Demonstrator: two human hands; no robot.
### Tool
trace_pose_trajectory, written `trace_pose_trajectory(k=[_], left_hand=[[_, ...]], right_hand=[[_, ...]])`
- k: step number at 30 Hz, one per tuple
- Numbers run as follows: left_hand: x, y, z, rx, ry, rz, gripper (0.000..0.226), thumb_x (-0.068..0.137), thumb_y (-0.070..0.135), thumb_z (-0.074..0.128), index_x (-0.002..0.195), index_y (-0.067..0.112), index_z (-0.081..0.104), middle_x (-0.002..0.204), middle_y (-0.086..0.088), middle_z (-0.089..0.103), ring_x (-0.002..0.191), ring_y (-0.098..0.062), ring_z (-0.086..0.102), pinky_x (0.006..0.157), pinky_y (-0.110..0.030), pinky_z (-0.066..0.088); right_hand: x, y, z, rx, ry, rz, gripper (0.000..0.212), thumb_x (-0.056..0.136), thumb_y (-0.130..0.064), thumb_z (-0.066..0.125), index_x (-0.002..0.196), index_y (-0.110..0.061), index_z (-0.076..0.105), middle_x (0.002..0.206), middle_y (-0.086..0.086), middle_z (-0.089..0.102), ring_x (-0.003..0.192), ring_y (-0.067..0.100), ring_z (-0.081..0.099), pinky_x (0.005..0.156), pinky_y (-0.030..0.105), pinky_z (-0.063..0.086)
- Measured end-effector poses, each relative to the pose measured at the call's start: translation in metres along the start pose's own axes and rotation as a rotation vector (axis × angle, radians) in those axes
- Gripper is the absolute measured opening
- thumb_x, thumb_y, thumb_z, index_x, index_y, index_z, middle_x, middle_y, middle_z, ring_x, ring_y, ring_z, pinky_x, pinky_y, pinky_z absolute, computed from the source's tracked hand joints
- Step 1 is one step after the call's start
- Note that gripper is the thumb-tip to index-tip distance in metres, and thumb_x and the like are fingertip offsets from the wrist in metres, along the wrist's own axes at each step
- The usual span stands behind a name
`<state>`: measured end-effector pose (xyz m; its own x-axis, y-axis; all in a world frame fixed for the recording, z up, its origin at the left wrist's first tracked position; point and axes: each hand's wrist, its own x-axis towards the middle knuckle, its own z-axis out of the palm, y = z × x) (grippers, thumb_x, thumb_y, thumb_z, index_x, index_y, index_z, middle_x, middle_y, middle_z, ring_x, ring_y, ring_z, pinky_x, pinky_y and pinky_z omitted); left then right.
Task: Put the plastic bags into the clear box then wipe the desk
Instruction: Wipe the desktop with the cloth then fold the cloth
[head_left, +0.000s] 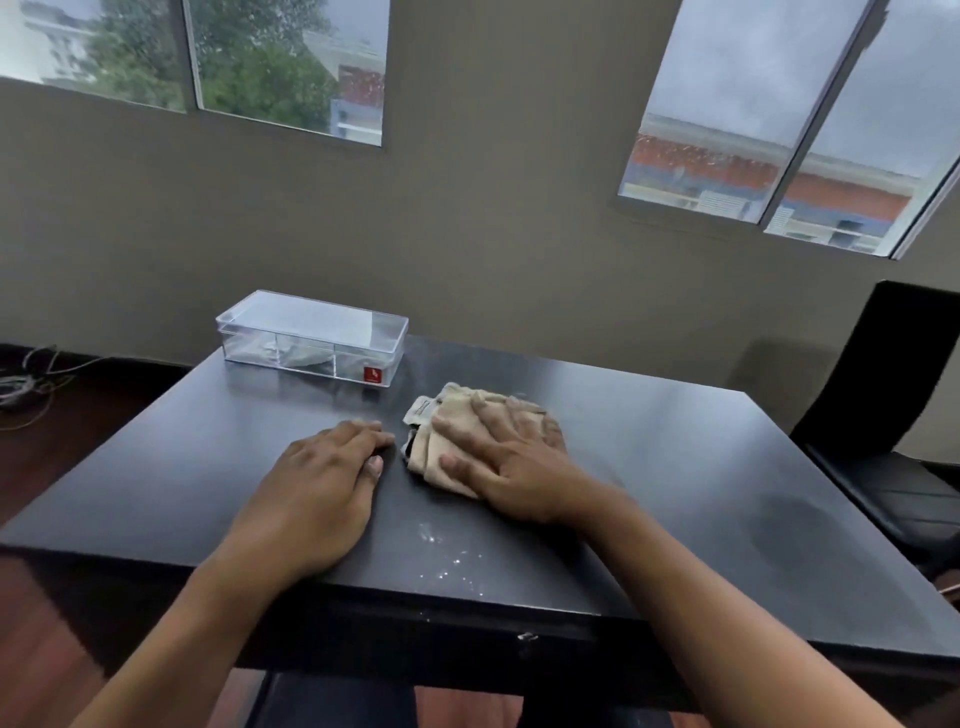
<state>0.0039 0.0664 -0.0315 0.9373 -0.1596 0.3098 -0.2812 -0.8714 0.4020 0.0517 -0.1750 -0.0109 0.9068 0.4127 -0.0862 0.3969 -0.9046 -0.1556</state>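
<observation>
A clear box (311, 338) with its lid on stands at the far left of the black desk (675, 467); crumpled plastic bags (296, 353) show faintly through its wall. My right hand (511, 457) lies flat on a beige cloth (441, 421) near the desk's middle, fingers spread over it. My left hand (317, 488) rests palm down on the bare desk just left of the cloth, fingers together, holding nothing. A patch of small white specks (447, 556) sits near the front edge between my forearms.
A black chair (893, 395) stands at the desk's right side. Loose cables (26, 384) lie on the wooden floor to the left. A grey wall with two windows is behind the desk.
</observation>
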Motion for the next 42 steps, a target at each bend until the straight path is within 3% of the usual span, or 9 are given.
trace_pose_trajectory(k=[6,13,18,22,25,27,31,36,42], left_hand=[[0.001,-0.003,0.002,-0.001,0.006,-0.009,0.04,0.102,0.023,0.042,0.14,0.022,0.055,0.148,0.004,0.052,0.135,-0.018,0.047,0.115,-0.035,0.032],[0.0,-0.002,-0.004,-0.034,0.007,-0.032,0.043,0.101,0.019,0.043,0.143,0.019,0.054,0.151,0.003,0.051,0.138,-0.018,0.046,0.117,-0.034,0.032],[-0.001,-0.011,-0.01,-0.015,-0.179,0.012,0.05,0.107,0.031,0.033,0.156,0.025,0.031,0.165,0.013,0.021,0.151,0.002,0.01,0.123,-0.023,0.006],[-0.004,-0.012,-0.009,-0.042,-0.168,0.026,0.05,0.107,0.031,0.033,0.156,0.027,0.031,0.165,0.014,0.02,0.141,0.012,0.005,0.122,-0.021,0.003],[-0.006,-0.01,-0.009,-0.052,-0.144,0.03,0.049,0.107,0.031,0.034,0.156,0.028,0.032,0.165,0.014,0.022,0.145,0.01,0.007,0.123,-0.021,0.005],[-0.006,-0.012,-0.009,-0.059,-0.137,0.039,0.049,0.106,0.03,0.036,0.155,0.028,0.033,0.164,0.014,0.024,0.14,0.013,0.007,0.121,-0.018,0.004],[-0.004,-0.016,-0.006,-0.042,-0.144,0.059,0.048,0.106,0.026,0.034,0.154,0.029,0.033,0.164,0.014,0.024,0.138,0.014,0.007,0.121,-0.018,0.005],[-0.005,-0.014,-0.006,-0.057,-0.155,0.057,0.048,0.107,0.028,0.036,0.155,0.026,0.035,0.164,0.013,0.025,0.139,0.013,0.007,0.121,-0.019,0.004],[-0.012,-0.016,-0.006,-0.057,-0.157,0.06,0.049,0.107,0.033,0.033,0.155,0.03,0.032,0.163,0.019,0.022,0.147,0.009,0.008,0.124,-0.022,0.006]], right_hand=[[-0.035,0.01,0.0,-0.022,0.001,-0.029,0.056,0.097,-0.075,0.019,0.15,-0.068,0.0,0.168,-0.029,-0.01,0.157,0.005,-0.011,0.126,0.046,-0.005],[0.014,-0.032,0.012,0.064,0.078,0.012,0.059,0.109,-0.053,0.021,0.163,-0.035,0.01,0.172,-0.01,-0.003,0.16,0.017,-0.009,0.129,0.046,-0.005],[-0.052,-0.032,0.02,0.13,0.096,-0.233,0.054,0.108,-0.052,0.026,0.161,-0.043,0.016,0.169,-0.023,0.0,0.156,-0.002,-0.011,0.126,0.027,-0.009],[-0.059,0.004,0.004,0.211,0.227,-0.097,0.045,0.109,-0.04,0.04,0.153,-0.032,0.046,0.164,-0.015,0.033,0.152,-0.005,0.022,0.127,0.026,0.013],[-0.058,-0.01,-0.003,0.566,0.37,0.023,0.037,0.108,-0.038,0.044,0.119,-0.019,0.074,0.125,-0.006,0.074,0.113,0.0,0.062,0.111,0.037,0.043],[-0.066,-0.041,0.006,0.666,0.353,-0.059,0.04,0.107,-0.04,0.044,0.107,-0.014,0.073,0.114,0.001,0.076,0.109,0.012,0.067,0.106,0.046,0.046],[-0.096,-0.084,0.05,0.208,0.391,-0.244,0.048,0.109,-0.048,0.034,0.153,-0.034,0.045,0.163,-0.017,0.032,0.155,-0.004,0.017,0.127,0.023,0.009],[-0.106,-0.052,0.061,-0.06,0.583,-0.257,0.056,0.103,-0.061,0.045,0.152,-0.033,0.048,0.16,-0.012,0.042,0.151,0.005,0.035,0.12,0.033,0.039],[-0.147,0.011,0.055,-0.119,0.686,-0.307,0.05,0.098,-0.047,0.066,0.144,-0.028,0.058,0.151,-0.008,0.056,0.141,0.008,0.051,0.107,0.041,0.053]])
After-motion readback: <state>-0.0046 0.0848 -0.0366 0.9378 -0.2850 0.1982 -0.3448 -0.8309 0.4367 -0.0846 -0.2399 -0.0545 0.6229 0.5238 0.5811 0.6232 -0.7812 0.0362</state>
